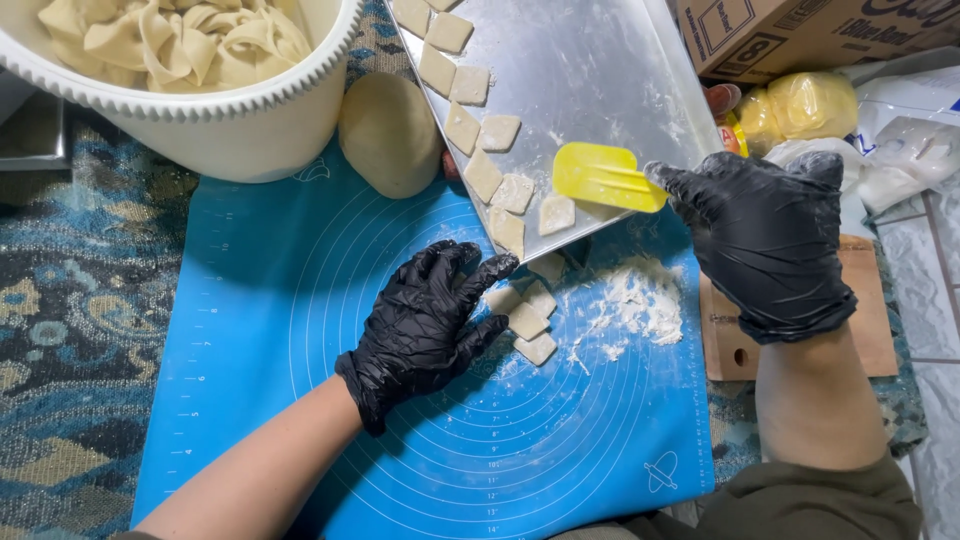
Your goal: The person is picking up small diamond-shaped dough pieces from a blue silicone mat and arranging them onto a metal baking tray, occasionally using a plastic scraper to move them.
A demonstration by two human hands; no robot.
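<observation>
- Gripping a yellow scraper [608, 177], the right hand [765, 240] has its fingers closed around the handle, over a tilted metal tray [600, 70].
- Left hand [430, 320], fingers spread, rests against dough squares [528, 320] on the blue mat [260, 330].

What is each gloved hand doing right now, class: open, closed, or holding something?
Left hand: open, fingers spread against the dough squares on the blue mat.
Right hand: closed on the yellow scraper.

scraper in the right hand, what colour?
Yellow scraper, held by the right hand; head view.
</observation>
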